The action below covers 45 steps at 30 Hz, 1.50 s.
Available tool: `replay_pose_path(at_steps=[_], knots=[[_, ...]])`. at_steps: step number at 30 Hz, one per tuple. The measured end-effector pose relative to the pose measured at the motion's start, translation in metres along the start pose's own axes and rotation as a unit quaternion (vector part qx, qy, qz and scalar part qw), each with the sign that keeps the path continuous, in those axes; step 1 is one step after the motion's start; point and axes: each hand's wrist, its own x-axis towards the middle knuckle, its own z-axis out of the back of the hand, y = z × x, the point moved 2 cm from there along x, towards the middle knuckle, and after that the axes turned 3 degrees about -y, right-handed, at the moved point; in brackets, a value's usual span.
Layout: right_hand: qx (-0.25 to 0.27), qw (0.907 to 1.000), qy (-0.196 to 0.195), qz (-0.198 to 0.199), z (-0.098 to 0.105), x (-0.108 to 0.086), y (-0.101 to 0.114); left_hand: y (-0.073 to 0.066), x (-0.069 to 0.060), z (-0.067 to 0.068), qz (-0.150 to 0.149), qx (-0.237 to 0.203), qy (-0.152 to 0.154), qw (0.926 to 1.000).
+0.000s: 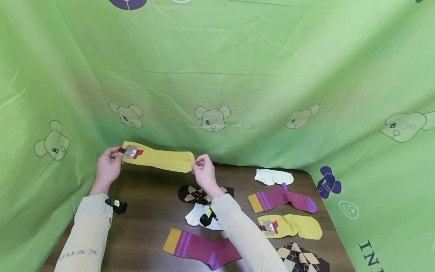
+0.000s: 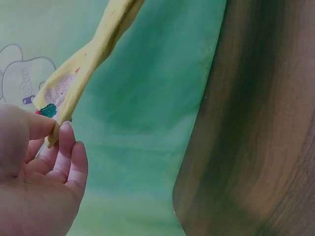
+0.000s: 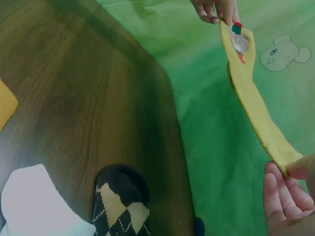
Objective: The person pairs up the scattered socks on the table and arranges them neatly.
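Observation:
A yellow sock [image 1: 166,159] with a bear face near its cuff is stretched sideways above the far left of the table. My left hand [image 1: 108,166] pinches the bear end between thumb and fingers, seen close in the left wrist view beside the sock [image 2: 93,59]. At the other end, the toe, my right hand [image 1: 205,173] pinches the fabric; the right wrist view shows its thumb and fingertips on the sock [image 3: 261,118]. Below the right forearm lie a dark argyle sock [image 1: 195,194], a white sock [image 1: 195,215] and a purple sock with an orange cuff [image 1: 197,247], partly covered by the sleeve.
On the table's right side lie another white sock [image 1: 273,176], a purple sock [image 1: 282,200], a yellow bear sock [image 1: 295,225] and an argyle sock [image 1: 299,258] cut off by the frame. A green curtain [image 1: 217,83] hangs around the brown table [image 1: 136,226].

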Motion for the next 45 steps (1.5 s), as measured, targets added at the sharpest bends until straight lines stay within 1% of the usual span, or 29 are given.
replay_pose_path(at_steps=[4,9,12,16,19,23,26,29,32,35,39,40,42,45], knots=[[-0.026,0.9996,0.004,0.006,-0.005,0.000,0.002,0.000,0.001,0.006,0.018,-0.024,-0.015,0.9994],[-0.065,0.9974,0.029,0.009,-0.010,-0.004,0.003,0.006,0.002,0.011,0.047,-0.027,-0.025,0.9982],[-0.087,0.9939,0.065,0.018,-0.013,-0.007,0.003,0.009,0.003,0.013,0.059,-0.024,-0.037,0.9973],[-0.109,0.9856,0.127,0.027,-0.015,-0.013,0.004,0.011,0.002,0.014,0.067,-0.029,-0.050,0.9960],[-0.115,0.9794,0.164,0.026,-0.018,-0.017,0.002,0.013,0.001,0.013,0.080,-0.030,-0.051,0.9950],[-0.130,0.9720,0.195,0.017,-0.023,-0.019,-0.004,0.018,-0.001,0.012,0.098,-0.014,-0.043,0.9941],[-0.134,0.9686,0.210,-0.002,-0.027,-0.020,-0.008,0.024,-0.002,0.010,0.101,0.010,-0.044,0.9939],[-0.124,0.9674,0.219,-0.023,-0.032,-0.021,-0.010,0.029,-0.004,0.008,0.099,0.026,-0.060,0.9929],[-0.116,0.9665,0.226,-0.036,-0.038,-0.023,-0.011,0.034,-0.006,0.006,0.101,0.033,-0.073,0.9916],[-0.118,0.9647,0.231,-0.042,-0.044,-0.024,-0.014,0.039,-0.008,0.004,0.106,0.035,-0.076,0.9909],[-0.145,0.9584,0.243,-0.038,-0.051,-0.029,-0.019,0.046,-0.012,0.001,0.111,0.043,-0.076,0.9899],[-0.153,0.9556,0.249,-0.039,-0.052,-0.031,-0.020,0.048,-0.013,0.000,0.115,0.042,-0.078,0.9894],[-0.156,0.9530,0.257,-0.036,-0.054,-0.035,-0.023,0.052,-0.017,-0.001,0.122,0.046,-0.083,0.9879],[-0.160,0.9508,0.263,-0.039,-0.056,-0.040,-0.028,0.060,-0.022,-0.004,0.135,0.049,-0.082,0.9863]])
